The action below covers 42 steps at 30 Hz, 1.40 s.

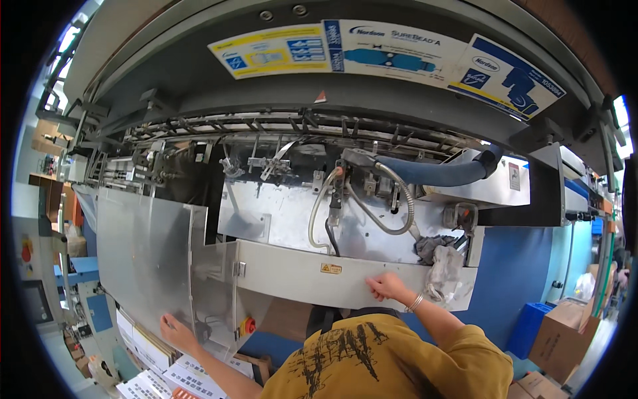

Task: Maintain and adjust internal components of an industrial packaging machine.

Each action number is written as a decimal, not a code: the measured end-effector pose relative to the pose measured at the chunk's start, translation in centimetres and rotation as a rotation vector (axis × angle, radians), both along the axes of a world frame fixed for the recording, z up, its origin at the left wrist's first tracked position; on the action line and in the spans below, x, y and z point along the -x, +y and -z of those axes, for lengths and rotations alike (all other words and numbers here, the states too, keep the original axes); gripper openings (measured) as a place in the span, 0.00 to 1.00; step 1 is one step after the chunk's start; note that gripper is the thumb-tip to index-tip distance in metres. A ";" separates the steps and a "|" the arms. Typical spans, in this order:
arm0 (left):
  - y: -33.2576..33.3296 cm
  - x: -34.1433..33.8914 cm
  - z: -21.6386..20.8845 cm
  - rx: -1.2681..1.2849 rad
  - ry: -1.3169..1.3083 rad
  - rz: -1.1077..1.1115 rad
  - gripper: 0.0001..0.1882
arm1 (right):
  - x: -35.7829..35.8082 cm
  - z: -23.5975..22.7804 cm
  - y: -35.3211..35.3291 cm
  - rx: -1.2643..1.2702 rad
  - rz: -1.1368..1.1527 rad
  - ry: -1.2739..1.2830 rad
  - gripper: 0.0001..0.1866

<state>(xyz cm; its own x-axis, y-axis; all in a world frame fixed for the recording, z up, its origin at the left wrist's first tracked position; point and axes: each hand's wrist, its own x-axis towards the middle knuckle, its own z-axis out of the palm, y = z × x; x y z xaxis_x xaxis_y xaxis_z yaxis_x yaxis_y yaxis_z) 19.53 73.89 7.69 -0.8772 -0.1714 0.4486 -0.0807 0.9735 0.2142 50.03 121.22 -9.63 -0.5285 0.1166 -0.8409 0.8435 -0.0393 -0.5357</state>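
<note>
My left hand [177, 331] is at the lower edge of the clear panel [147, 249], above stacked printed sheets. Its fingers are curled, and a small dark spot shows among them; what they hold, if anything, I cannot make out. My right hand [390, 287] is closed at the white front rail [292, 265] of a machine, right of a yellow warning label [331, 268]. No object shows in it. A crumpled grey-white rag [444, 272] hangs over the rail to the right of this hand. Beyond the rail lies a shiny metal plate [279, 213].
A metal-sheathed hose [407, 199] loops over the plate, with a thick blue hose [438, 173] behind it. A red and yellow knob [247, 326] sits below the rail. Cardboard boxes [561, 339] and a blue bin [527, 329] stand at the right. A dark hood [266, 86] overhangs the far side.
</note>
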 end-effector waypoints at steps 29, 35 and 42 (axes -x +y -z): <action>-0.2 0.1 -0.2 0.015 -0.028 -0.010 0.22 | -0.3 -0.4 0.0 -0.001 0.003 0.080 0.27; -0.5 0.4 0.1 0.013 0.002 0.033 0.21 | -0.5 -0.1 -0.1 -0.002 0.037 0.097 0.27; -1.0 0.3 0.4 0.029 0.021 0.041 0.21 | -0.5 -0.6 0.1 -0.027 0.001 0.116 0.27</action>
<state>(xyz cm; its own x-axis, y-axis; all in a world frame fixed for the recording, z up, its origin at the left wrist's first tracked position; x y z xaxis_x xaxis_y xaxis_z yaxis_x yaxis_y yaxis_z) 19.20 72.86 7.30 -0.8736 -0.1220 0.4711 -0.0364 0.9817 0.1867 50.50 121.31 -8.98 -0.6219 0.1392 -0.7707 0.7759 -0.0243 -0.6304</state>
